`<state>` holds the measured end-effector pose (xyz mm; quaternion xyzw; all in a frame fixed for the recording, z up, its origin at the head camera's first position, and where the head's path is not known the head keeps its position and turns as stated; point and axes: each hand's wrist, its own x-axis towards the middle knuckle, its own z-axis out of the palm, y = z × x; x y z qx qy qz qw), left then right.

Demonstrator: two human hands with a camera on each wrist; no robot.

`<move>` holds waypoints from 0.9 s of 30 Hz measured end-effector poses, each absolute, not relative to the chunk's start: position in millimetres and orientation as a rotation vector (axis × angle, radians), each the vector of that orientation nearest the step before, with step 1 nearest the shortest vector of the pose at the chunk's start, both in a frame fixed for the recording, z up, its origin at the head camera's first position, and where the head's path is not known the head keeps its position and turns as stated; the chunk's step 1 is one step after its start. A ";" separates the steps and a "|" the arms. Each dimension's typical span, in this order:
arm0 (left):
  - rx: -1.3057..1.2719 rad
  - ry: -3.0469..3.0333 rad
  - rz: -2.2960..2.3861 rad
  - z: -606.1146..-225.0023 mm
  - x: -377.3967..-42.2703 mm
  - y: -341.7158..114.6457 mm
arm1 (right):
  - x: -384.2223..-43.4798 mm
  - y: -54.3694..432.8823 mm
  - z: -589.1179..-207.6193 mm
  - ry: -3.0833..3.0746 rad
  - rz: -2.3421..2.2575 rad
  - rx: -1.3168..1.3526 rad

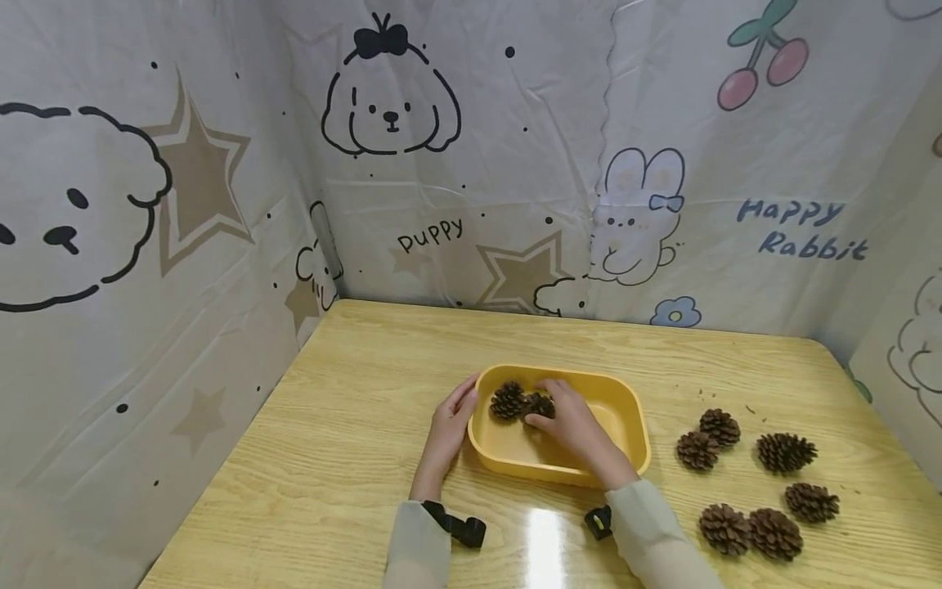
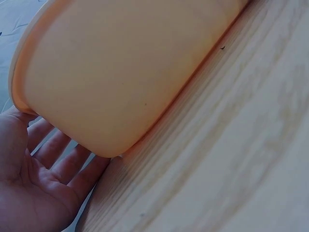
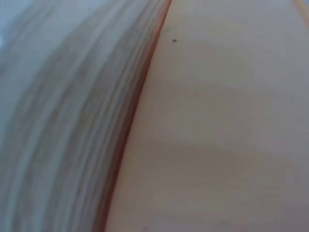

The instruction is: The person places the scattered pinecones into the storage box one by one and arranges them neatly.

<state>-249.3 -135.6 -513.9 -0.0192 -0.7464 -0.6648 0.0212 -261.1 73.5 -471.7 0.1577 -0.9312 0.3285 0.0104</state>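
A yellow plastic tub (image 1: pixel 596 476) sits on the wooden table. My left hand (image 1: pixel 450 421) rests against its left end. In the left wrist view, the fingers (image 2: pixel 53 151) reach along the outside of the tub wall (image 2: pixel 111 72), with the thumb side at the rim. Inside the tub, my right hand (image 1: pixel 576 421) grips a pine cone (image 1: pixel 540 406), its thumb and fingers on either side. A second pine cone (image 1: pixel 508 401) lies just left of it, close to the tub's left wall. The right wrist view catches only the tub's outer wall (image 3: pixel 207 125) and tabletop, with the hand out of sight.
Several brown pine cones lie on the table (image 1: pixel 331 442) right of the tub, among them one pair (image 1: pixel 697 451) near its right end and another (image 1: pixel 724 528) nearer me. Small brown scraps are scattered around them. A printed curtain (image 1: pixel 471 188) hangs behind the table.
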 end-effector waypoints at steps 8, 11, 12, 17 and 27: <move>-0.063 -2.296 -2.088 -511.2 -248.2 -135.3 | -257.1 76.1 -469.2 -2.908 1.054 0.486; -0.078 -2.295 -2.098 -500.9 -243.2 -134.9 | -254.8 78.5 -468.0 -2.914 1.074 0.464; -0.075 -2.294 -2.103 -497.1 -241.4 -134.8 | -253.9 79.6 -467.3 -2.915 1.093 0.449; -0.086 -2.307 -2.066 -497.3 -240.8 -134.2 | -248.8 89.0 -464.6 -2.894 1.145 0.397; -0.060 -2.272 -2.115 -515.8 -250.4 -134.6 | -240.5 109.6 -468.4 -2.651 1.171 0.419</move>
